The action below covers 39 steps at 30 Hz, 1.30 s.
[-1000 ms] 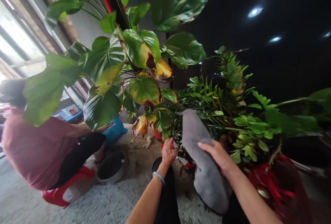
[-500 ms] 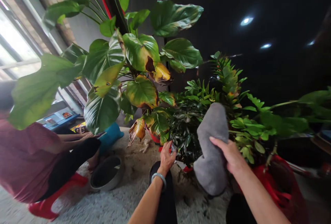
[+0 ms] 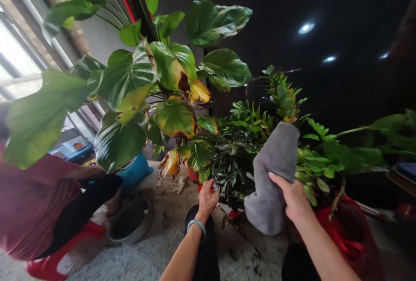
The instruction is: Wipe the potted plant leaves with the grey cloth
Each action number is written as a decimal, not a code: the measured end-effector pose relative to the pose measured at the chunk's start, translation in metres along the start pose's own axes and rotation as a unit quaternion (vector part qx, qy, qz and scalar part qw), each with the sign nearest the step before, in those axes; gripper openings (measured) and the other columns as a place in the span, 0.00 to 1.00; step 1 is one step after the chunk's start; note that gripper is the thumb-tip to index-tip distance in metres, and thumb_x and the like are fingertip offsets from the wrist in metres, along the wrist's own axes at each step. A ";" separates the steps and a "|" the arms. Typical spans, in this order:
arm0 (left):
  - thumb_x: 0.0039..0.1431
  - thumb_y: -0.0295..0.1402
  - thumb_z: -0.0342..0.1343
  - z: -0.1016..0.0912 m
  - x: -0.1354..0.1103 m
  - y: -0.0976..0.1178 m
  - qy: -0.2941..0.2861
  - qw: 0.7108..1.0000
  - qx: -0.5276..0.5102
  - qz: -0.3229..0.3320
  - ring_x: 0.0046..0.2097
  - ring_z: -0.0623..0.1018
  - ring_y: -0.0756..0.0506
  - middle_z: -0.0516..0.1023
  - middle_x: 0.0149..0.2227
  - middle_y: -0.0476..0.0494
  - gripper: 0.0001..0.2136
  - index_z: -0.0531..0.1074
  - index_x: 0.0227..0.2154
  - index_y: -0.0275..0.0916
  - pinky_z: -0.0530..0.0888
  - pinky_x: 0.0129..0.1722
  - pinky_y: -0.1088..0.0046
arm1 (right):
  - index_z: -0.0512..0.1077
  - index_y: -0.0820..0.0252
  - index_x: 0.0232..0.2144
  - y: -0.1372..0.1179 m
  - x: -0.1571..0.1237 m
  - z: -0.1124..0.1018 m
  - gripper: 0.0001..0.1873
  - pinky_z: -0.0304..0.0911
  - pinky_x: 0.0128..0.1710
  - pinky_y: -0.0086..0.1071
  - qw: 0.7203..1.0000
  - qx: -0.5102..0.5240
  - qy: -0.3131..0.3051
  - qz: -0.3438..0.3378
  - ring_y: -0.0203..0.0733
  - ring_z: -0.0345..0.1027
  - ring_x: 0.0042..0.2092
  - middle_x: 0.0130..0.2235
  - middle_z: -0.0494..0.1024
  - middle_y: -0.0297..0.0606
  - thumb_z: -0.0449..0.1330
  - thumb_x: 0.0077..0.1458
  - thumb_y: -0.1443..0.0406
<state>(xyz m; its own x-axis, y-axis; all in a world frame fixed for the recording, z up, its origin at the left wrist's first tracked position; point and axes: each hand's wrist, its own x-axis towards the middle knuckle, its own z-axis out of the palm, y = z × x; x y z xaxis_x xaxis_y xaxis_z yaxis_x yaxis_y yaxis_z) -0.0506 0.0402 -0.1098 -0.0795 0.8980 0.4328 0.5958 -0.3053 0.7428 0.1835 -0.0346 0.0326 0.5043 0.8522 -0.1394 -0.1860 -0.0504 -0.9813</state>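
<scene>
My right hand [image 3: 292,196] grips a soft grey cloth [image 3: 276,164], thumb on its near face and fingers hidden behind. The cloth hangs in front of a low, dark-leaved plant [image 3: 232,159]. My left hand [image 3: 208,199], a pale bangle at its wrist, reaches to the lower left edge of that plant. Its thumb and fingers are apart and slightly bent, with nothing clearly held. Above it rises a tall broad-leaved plant [image 3: 175,116], some leaves yellow with brown edges. A withered leaf [image 3: 169,166] droops left of my left hand.
A person in a dark red shirt [image 3: 42,198] sits at left on a red stool [image 3: 61,250]. Beside them stands a grey basin [image 3: 131,220]. At right are leafy plants and a red-wrapped pot [image 3: 351,229]. A glossy black wall [image 3: 325,17] stands behind.
The grey cloth has shifted up and to the right, tilting more. My left hand's fingers have bent slightly beside the dark-leaved plant. The view has shifted slightly.
</scene>
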 end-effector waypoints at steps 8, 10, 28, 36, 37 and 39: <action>0.43 0.27 0.51 -0.002 0.001 0.001 -0.007 1.000 0.016 -0.017 0.31 0.74 0.46 0.75 0.29 0.45 0.15 0.77 0.35 0.38 0.74 0.35 0.70 | 0.77 0.61 0.26 0.034 -0.063 -0.016 0.23 0.70 0.36 0.41 0.980 -0.025 -0.027 0.195 0.58 0.76 0.39 0.30 0.83 0.44 0.69 0.24 0.54; 0.42 0.27 0.51 -0.003 0.002 0.002 -0.005 1.000 0.013 -0.019 0.31 0.74 0.47 0.75 0.29 0.45 0.15 0.77 0.35 0.38 0.73 0.34 0.70 | 0.77 0.61 0.26 0.013 -0.055 -0.021 0.23 0.70 0.35 0.42 0.989 -0.006 -0.005 0.146 0.57 0.76 0.37 0.28 0.83 0.43 0.70 0.24 0.54; 0.42 0.26 0.53 0.002 -0.002 -0.010 -0.015 1.000 0.008 0.005 0.39 0.77 0.43 0.77 0.36 0.40 0.18 0.76 0.39 0.37 0.75 0.43 0.64 | 0.78 0.60 0.27 0.016 -0.046 -0.020 0.21 0.71 0.35 0.40 0.993 -0.022 -0.021 0.114 0.56 0.77 0.38 0.29 0.83 0.43 0.70 0.28 0.54; 0.40 0.23 0.54 -0.001 -0.008 -0.008 -0.026 0.999 0.005 -0.019 0.42 0.77 0.43 0.78 0.40 0.41 0.23 0.74 0.44 0.39 0.74 0.47 0.66 | 0.75 0.60 0.26 0.017 -0.026 0.047 0.21 0.72 0.37 0.44 0.985 0.083 -0.026 0.146 0.59 0.76 0.39 0.27 0.83 0.42 0.68 0.24 0.57; 0.40 0.23 0.54 -0.002 -0.009 -0.009 -0.027 1.000 0.001 -0.016 0.42 0.77 0.43 0.78 0.41 0.41 0.24 0.74 0.45 0.39 0.74 0.47 0.66 | 0.75 0.60 0.24 0.029 -0.035 0.044 0.20 0.72 0.38 0.44 0.984 0.042 -0.058 0.162 0.59 0.76 0.40 0.27 0.83 0.42 0.68 0.25 0.56; 0.40 0.23 0.54 -0.004 -0.009 -0.012 -0.027 1.000 -0.004 -0.013 0.42 0.77 0.43 0.78 0.41 0.42 0.25 0.73 0.46 0.39 0.74 0.47 0.65 | 0.76 0.58 0.22 0.049 -0.053 0.026 0.16 0.71 0.39 0.43 0.981 -0.041 -0.089 0.166 0.60 0.76 0.41 0.28 0.83 0.43 0.68 0.27 0.55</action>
<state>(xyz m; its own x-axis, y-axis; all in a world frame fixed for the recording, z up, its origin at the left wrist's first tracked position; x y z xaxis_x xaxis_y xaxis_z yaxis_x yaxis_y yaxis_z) -0.0602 0.0347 -0.1207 -0.0518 0.9216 0.3847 0.5878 -0.2832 0.7578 0.1259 -0.0689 -0.0043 0.2701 0.8587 -0.4355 -0.2428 -0.3770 -0.8938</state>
